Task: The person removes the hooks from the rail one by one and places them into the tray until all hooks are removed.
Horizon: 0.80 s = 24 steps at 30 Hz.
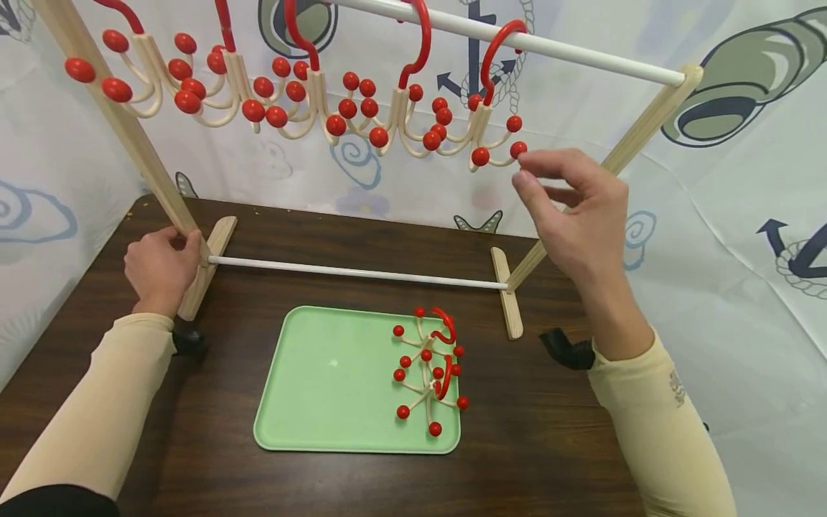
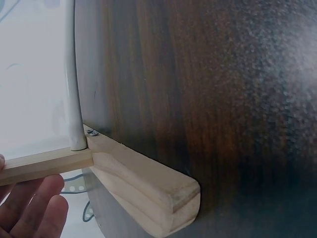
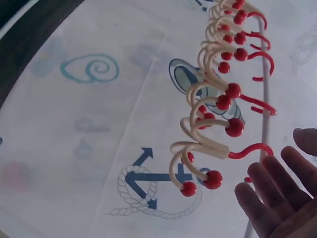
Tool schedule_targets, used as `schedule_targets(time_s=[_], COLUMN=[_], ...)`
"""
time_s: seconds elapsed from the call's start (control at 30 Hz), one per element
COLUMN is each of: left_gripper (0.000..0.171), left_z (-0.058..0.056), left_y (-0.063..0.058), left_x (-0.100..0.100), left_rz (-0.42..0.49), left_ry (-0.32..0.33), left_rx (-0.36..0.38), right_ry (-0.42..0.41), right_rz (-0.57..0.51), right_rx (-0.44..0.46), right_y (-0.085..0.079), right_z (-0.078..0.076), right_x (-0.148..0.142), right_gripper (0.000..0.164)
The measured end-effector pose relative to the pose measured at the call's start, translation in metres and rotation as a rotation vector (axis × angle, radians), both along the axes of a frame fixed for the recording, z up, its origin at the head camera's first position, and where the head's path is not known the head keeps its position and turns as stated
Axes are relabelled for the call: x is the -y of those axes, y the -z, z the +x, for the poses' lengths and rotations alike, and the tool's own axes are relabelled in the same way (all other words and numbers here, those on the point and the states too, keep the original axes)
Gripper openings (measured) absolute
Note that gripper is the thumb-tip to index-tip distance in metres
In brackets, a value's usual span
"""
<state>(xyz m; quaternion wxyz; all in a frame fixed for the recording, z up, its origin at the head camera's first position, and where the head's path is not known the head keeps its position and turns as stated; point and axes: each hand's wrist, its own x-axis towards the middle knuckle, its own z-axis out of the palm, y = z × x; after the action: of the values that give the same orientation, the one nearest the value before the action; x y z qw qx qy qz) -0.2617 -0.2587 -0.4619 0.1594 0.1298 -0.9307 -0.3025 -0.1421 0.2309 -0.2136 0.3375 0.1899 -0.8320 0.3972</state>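
Note:
My left hand (image 1: 163,264) grips the lower left wooden post (image 1: 151,154) of a rack; the left wrist view shows its fingers (image 2: 37,203) beneath the post. My right hand (image 1: 578,208) is raised beside the rightmost cream multi-arm hanger (image 1: 479,133), whose arms end in red balls. Its fingers (image 3: 277,191) are loosely bent and hold nothing, a little apart from the hanger's red hook (image 3: 250,149). Several such hangers hang by red hooks from the rack's white top rod (image 1: 568,52). Two more hangers, one a red-hooked hanger (image 1: 431,388), lie on the green tray.
The green tray (image 1: 316,380) sits on the dark wooden table (image 1: 530,431) in front of the rack. A lower white rod (image 1: 362,273) joins the posts near the wooden feet (image 1: 507,298). A patterned white curtain (image 1: 730,187) hangs behind.

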Motion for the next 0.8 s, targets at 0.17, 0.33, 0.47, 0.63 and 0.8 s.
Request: schedule_targets(time_s=[0.17, 0.33, 0.47, 0.63, 0.8], left_gripper=[0.058, 0.058, 0.058, 0.057, 0.057], left_z=[0.002, 0.002, 0.001, 0.003, 0.003], left_y=[0.001, 0.000, -0.001, -0.002, -0.002], left_x=[0.001, 0.001, 0.000, -0.001, -0.002], left_rz=[0.000, 0.002, 0.004, 0.011, 0.007], left_ry=[-0.003, -0.001, -0.003, -0.009, -0.009], left_rx=[-0.004, -0.006, -0.008, -0.003, 0.001], right_ry=[0.080, 0.155, 0.157, 0.154, 0.170], right_rz=[0.076, 0.187, 0.210, 0.243, 0.278], right_rx=[0.060, 0.158, 0.226, 0.263, 0.263], right_y=[-0.022, -0.033, -0.040, -0.044, -0.045], right_z=[-0.028, -0.049, -0.064, -0.075, -0.081], right_x=[0.009, 0.013, 0.017, 0.021, 0.022], right_gripper=[0.026, 0.038, 0.045, 0.050, 0.044])
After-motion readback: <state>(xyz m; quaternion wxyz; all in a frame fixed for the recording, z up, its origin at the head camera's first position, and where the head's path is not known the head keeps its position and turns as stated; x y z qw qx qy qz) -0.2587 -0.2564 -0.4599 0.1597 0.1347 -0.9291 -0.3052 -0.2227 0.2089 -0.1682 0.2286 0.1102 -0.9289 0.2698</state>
